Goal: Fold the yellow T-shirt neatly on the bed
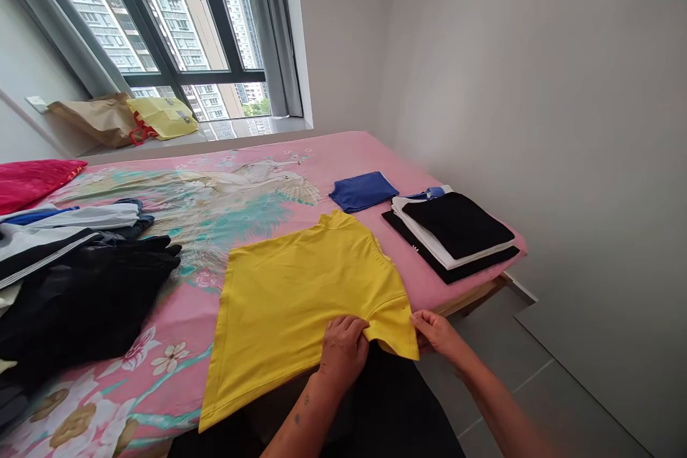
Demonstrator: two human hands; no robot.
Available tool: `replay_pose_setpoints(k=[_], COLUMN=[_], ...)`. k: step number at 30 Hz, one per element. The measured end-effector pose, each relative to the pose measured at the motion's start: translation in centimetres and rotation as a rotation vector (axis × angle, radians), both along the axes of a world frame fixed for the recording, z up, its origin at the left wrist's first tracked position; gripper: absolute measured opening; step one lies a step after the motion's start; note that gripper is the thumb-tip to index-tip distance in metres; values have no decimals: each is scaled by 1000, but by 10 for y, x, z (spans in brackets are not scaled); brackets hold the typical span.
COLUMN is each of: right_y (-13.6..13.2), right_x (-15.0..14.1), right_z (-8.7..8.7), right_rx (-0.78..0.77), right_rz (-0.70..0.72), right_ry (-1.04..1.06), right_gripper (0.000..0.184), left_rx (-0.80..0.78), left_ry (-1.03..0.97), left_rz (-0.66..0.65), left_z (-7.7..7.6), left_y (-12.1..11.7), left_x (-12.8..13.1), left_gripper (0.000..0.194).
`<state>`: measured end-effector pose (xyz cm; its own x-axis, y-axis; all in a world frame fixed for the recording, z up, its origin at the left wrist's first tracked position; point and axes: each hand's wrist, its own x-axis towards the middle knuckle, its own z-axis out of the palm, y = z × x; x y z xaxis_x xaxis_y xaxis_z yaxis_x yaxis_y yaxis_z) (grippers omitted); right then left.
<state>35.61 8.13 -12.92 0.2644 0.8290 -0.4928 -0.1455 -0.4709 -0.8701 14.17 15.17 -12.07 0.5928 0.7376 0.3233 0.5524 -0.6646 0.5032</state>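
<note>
One yellow short-sleeved top (290, 293) lay spread along the near side of a bed, over its pink floral bedsheet (198, 343), with the hem toward the left and the collar (339, 219) at the far edge. The left hand (345, 347) was closed on the fabric beside the underarm, while the right hand (436, 333) pinched the cuff edge of the sleeve (396, 322), fingertips together on it. Just beyond the collar sat a folded blue garment (363, 192), and right of that, a stack of folded black and white clothes (459, 225). Loose dark and white clothing (91, 300) was heaped at the left, near a red cushion (32, 182). A brown paper bag (96, 122) and a yellow bag (166, 118) stood by the window (174, 79).
</note>
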Motion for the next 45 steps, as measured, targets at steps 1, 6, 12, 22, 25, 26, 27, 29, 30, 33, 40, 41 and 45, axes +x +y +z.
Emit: replay_pose_setpoints(k=[1,6,12,22,25,26,27,29,30,33,40,41,45], right_y=[5,47,99,110,114,118,124,141,150,182,260,270,309], right_x=[6,31,41,32,1,-14,-29,-60,-73,-89,-50,-47,-52], right_z=[-2,6,6,8,16,18,20,20,18,6,-24,-26,-31], right_rx=[4,125,41,79,393,477,540,620,640,622,307,250,112], right_rz=[-19,-31,91,75,142,197,263,426,520,778,704,677,510], right_ry=[-66,-465,-740,-1065,-1176,-1150,-1114,-1054,-1039,-1049,-1269,-1289,-1330], right_gripper=[36,40,40,40,34,33,34,38,41,47,56,56,54], left_rx=[-15,-134,-36,-8,-72,-88,-101,-122,-130,-138,-227,-243,-235], left_ry=[-9,-14,-60,346,436,452,463,470,469,465,555,565,535], left_rz=[-28,-236,-101,160,204,206,200,166,138,42,360,460,667], left_z=[3,25,26,-3,-1,1,2,5,6,6,-9,-12,-27], left_y=[-1,-8,21,99,106,109,112,120,124,141,224,238,284], left_x=[-1,-2,-37,-143,-148,-145,-140,-126,-119,-110,-158,-167,-191], left_gripper=[23,12,22,42,49,52,54,56,57,57,65,66,65])
